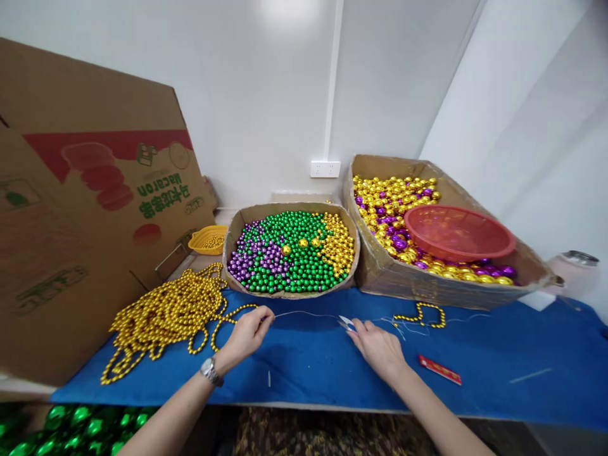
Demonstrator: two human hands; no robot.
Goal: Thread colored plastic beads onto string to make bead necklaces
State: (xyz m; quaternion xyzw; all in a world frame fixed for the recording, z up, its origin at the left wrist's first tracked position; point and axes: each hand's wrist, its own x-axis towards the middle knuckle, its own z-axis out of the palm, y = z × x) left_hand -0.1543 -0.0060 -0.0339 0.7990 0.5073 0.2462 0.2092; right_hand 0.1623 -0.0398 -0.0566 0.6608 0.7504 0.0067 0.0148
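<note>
My left hand (247, 334), with a watch on its wrist, pinches the end of a thin thread (304, 312) above the blue cloth. The thread runs across to the right, to small thread snips (348, 325). Those snips are in my right hand (379, 347), their blades pointing left at the thread. Whether the blades touch the thread I cannot tell. Just left of my left hand, a gold bead strand reaches out from a heap of gold bead strands (171, 310). A short gold bead strand (431, 315) lies right of my right hand among loose threads.
A box of purple, green and gold beads (294, 294) stands ahead. On its right, a larger carton (408, 282) holds gold and purple beads and a red basket (460, 234). A yellow basket (208, 240), large cardboard box (95, 221), red packet (439, 370) and bottle (574, 269) are around.
</note>
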